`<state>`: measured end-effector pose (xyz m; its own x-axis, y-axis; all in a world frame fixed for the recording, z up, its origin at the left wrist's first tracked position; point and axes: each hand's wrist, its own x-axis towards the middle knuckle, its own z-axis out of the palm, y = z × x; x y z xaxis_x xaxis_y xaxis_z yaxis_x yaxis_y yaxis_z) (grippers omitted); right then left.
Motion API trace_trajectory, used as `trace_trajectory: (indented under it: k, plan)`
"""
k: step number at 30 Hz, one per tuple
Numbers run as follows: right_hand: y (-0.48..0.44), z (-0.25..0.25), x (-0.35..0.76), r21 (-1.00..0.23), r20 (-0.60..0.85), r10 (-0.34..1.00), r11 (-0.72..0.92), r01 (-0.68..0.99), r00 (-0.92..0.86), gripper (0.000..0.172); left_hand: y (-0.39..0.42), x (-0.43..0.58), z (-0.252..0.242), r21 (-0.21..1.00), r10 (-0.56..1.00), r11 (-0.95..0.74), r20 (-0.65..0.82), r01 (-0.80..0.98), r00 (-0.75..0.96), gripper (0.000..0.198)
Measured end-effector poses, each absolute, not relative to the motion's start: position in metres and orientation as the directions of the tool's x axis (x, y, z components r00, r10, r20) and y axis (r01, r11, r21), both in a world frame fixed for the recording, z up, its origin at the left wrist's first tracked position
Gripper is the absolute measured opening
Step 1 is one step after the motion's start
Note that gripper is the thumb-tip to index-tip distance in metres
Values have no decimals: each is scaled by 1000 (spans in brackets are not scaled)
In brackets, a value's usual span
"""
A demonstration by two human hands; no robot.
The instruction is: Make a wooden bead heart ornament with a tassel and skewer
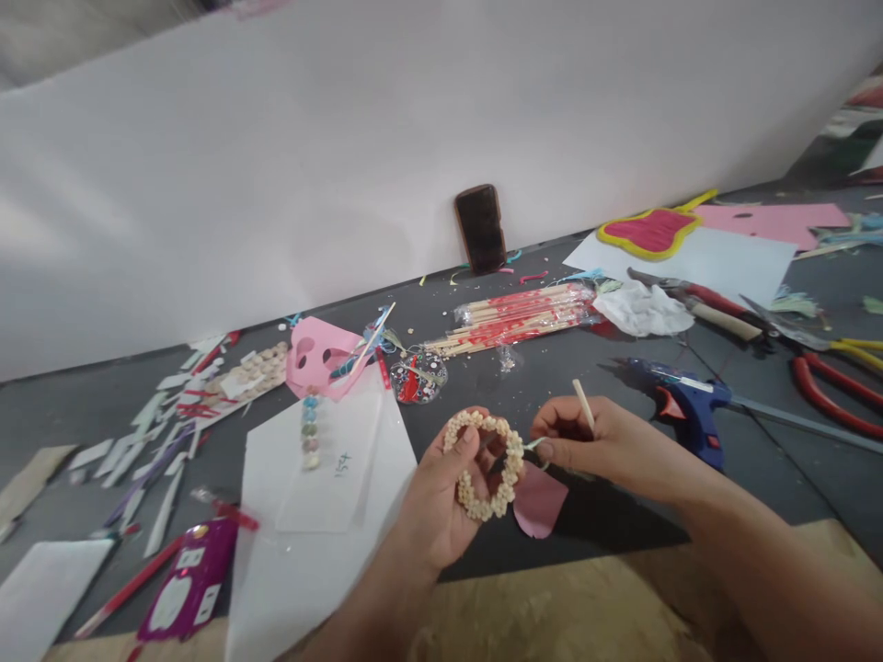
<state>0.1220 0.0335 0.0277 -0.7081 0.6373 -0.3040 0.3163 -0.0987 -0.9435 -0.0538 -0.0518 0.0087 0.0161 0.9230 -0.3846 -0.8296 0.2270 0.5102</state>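
Observation:
My left hand (440,504) is closed around a ring of small cream beads (511,460), with the thumb across its near side. Just right of the ring, my right hand (597,439) is in a pinch on a pale green thread (533,445) that runs to the ring's edge. A thin wooden stick (583,405) juts up from between the right fingers. Under the hands lies a pink paper piece (542,504) with a rounded edge. The tips of several left fingers are hidden behind the ring.
A blue glue gun (690,405) lies right of my hands, with red-handled pliers (717,299) behind it. Bagged sticks (524,317) and a phone (481,228) are farther back. White paper (269,552), a bead strip (310,430) and a purple device (189,581) are at left.

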Motion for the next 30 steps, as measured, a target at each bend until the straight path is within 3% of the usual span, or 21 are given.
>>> trace_trajectory:
  k: [12, 18, 23, 27, 30]
  plan:
    - [32, 31, 123, -955, -279, 687, -122, 271, -671, 29, -46, -64, 8, 637, 926, 230, -376, -736, -35, 24]
    - [33, 26, 123, -910, -277, 685, 38, 412, -674, 28, -42, -69, 17, 687, 923, 262, -383, -678, -31, 21]
    - [26, 19, 117, -879, 74, 864, 292, 377, -498, 12, -35, -71, 26, 728, 924, 260, -379, -634, -57, 21]
    - [17, 18, 111, -825, 270, 834, 458, 331, -481, 8, -31, -66, 30, 739, 924, 254, -376, -624, -69, 23]
    - [15, 20, 110, -787, 315, 818, 508, 349, -480, 8, -31, -61, 29, 749, 925, 247, -371, -615, -81, 25]
